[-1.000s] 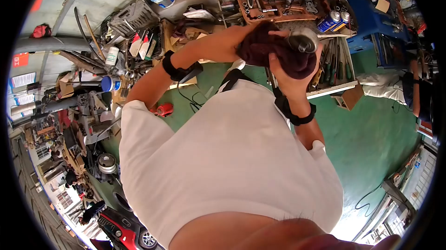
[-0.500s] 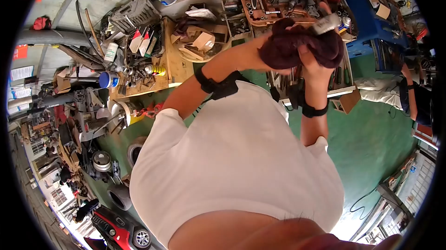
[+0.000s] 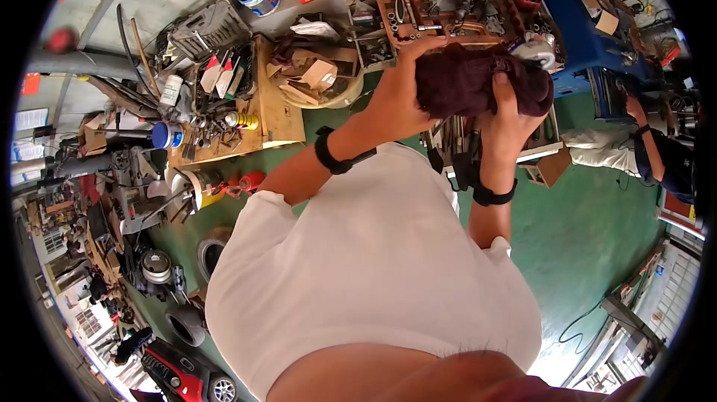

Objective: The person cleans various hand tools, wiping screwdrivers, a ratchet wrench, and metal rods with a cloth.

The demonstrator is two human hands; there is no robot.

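Observation:
A dark maroon cloth point(image 3: 463, 82) is bunched between my two hands, above the front of the workbench. My left hand point(image 3: 403, 99) is closed on the cloth's left end, its fingers largely hidden behind the fabric. My right hand point(image 3: 511, 122) grips the right part, with the thumb pressed on top of the folds. A silver metal piece with a rounded end point(image 3: 536, 52) sticks out of the cloth's upper right; the rest of it is covered, so I cannot tell its kind. Just beyond my hands lies an orange-brown tool case point(image 3: 432, 10) with sockets and wrenches.
A drawer of hand tools point(image 3: 455, 137) sits below my hands. To the left are a basin of cardboard scraps point(image 3: 328, 96) and a wooden bench point(image 3: 280, 118) with cans and tools. A blue cabinet point(image 3: 571, 36) stands right; a co-worker's arm point(image 3: 648, 137) shows beyond it.
The cloth has been spread and wrapped into a longer bundle. My left hand has moved left to its end. The silver piece has turned, showing a rounded end.

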